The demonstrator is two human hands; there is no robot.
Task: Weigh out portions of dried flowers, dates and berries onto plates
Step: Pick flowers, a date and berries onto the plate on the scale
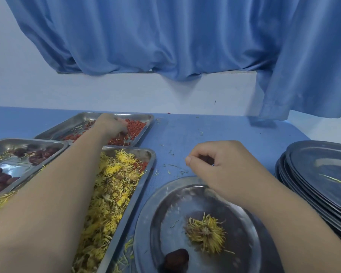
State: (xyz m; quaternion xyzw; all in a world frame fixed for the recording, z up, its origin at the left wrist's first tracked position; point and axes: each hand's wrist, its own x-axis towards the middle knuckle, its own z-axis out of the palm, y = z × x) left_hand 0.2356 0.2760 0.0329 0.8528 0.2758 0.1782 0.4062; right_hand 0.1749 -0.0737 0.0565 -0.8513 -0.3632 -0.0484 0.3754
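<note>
Left grip (111,125) curled into berries (136,128) in far tray (83,116), catch not discernible; right grip (222,166) curled above plate (144,229) rim, contents unclear. Plate held one flower (206,233), one date (176,257). Risk: a loose pinch could shed berries onto the desk (185,134) in transit, skewing the portion.

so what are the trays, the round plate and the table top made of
Trays: probably stainless steel. They have a dull silvery shine, pressed rounded corners and blurred reflections.
Round plate: looks like the same kind of metal, darker and scuffed, with a faint gleam of light near its rim.
Table top: hard to tell. It is smooth matt blue, perhaps laminate or painted board, with pale scratches.
</note>
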